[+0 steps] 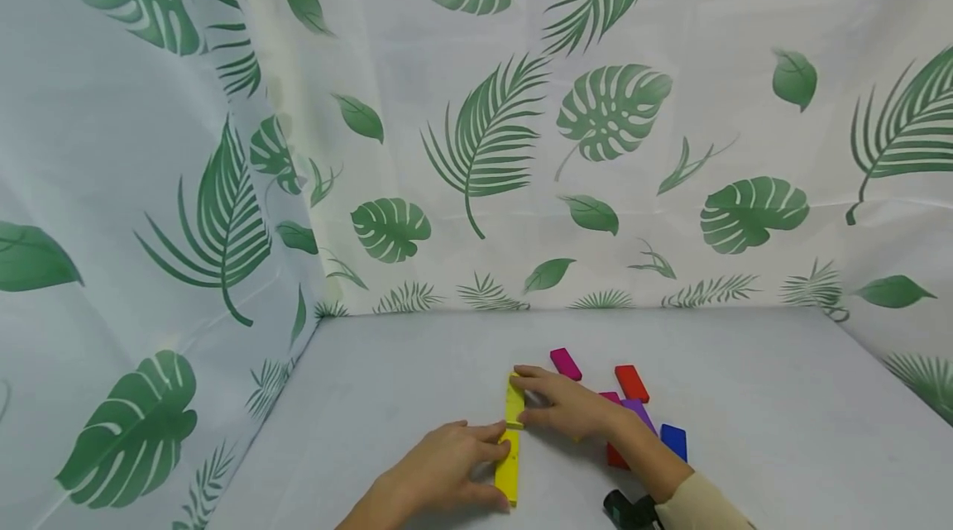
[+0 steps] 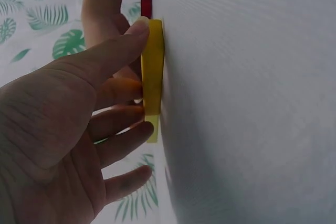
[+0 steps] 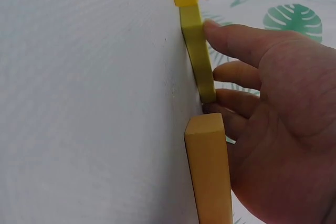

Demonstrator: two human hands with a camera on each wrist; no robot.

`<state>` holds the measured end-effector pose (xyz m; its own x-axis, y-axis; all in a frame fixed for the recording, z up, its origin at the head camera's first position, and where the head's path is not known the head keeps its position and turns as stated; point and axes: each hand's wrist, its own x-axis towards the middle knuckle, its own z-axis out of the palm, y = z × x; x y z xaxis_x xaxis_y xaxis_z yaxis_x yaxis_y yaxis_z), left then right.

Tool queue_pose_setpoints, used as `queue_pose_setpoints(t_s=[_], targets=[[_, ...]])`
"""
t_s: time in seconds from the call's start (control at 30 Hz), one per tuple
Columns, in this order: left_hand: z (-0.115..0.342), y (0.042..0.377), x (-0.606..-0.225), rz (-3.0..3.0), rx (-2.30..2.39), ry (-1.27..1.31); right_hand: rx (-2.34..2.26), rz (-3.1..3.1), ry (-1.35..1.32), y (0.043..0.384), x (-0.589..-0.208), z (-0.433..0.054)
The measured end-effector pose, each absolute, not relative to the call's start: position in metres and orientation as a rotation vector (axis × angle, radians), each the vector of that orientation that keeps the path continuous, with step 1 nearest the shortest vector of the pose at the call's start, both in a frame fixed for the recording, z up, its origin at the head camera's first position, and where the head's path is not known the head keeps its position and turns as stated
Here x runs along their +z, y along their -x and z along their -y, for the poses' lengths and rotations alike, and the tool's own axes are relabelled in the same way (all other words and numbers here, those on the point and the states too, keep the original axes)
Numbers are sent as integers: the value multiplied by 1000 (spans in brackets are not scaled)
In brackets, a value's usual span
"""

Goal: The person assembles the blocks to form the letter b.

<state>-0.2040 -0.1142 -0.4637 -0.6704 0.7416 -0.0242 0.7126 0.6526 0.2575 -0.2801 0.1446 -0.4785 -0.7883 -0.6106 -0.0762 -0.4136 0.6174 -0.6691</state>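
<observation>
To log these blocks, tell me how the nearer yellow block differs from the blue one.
The left hand touches the nearer yellow block; no hand touches the blue block. The yellow one lies roughly end to end with another yellow block; the blue one lies farther right. Both rest on the table.

Two yellow blocks, near one [image 1: 508, 476] and far one [image 1: 514, 399], roughly in line on white desk [image 1: 387, 373]. Left hand [image 1: 454, 464] touches near one; right hand [image 1: 572, 406], far one. Rightward: red block [image 1: 632, 384], blue block [image 1: 673, 441].
</observation>
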Motion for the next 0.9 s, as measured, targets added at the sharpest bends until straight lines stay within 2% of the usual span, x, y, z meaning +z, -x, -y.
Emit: queue_pose_setpoints(t_s=[0.27,0.9], targets=[[115,204,-464,-2771,335,-1283,-972,-2531,808,279,-480,-146],[113,202,-463,-2764,340,-1252,-904,-2532,860,278,-477,-142]])
